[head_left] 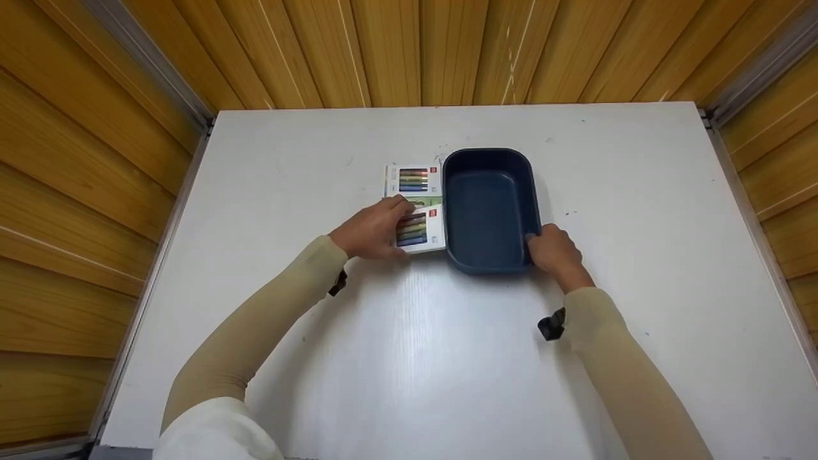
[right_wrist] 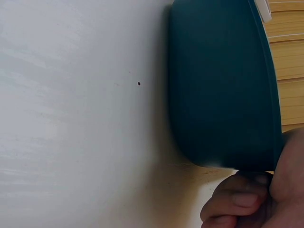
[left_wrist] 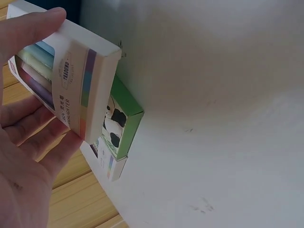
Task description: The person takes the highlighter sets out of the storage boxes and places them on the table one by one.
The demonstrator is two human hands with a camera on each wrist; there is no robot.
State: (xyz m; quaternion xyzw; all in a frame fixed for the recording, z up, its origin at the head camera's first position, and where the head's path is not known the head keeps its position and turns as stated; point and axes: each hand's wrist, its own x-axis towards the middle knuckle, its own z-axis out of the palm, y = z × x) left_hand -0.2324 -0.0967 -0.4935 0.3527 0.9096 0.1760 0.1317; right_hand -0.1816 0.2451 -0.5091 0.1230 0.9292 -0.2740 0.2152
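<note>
My left hand [head_left: 370, 231] grips a white box of highlighters [head_left: 436, 231], its coloured pens showing through a window. In the left wrist view the thumb lies along one edge of that highlighter box [left_wrist: 90, 95] and the fingers are at the opposite side. Beyond it are a green box with a panda picture [left_wrist: 127, 130] and a second highlighter box [head_left: 413, 180]. To their right stands a dark blue bin [head_left: 489, 268], with nothing in it. My right hand [head_left: 556, 254] pinches the bin's rim near its front right corner, thumb inside and fingers outside.
Everything rests on a white table [head_left: 409, 358] with small dark marks. Wood-panelled walls [head_left: 447, 51] rise behind it and on both sides. The held highlighter box reaches right to the bin's left side in the head view.
</note>
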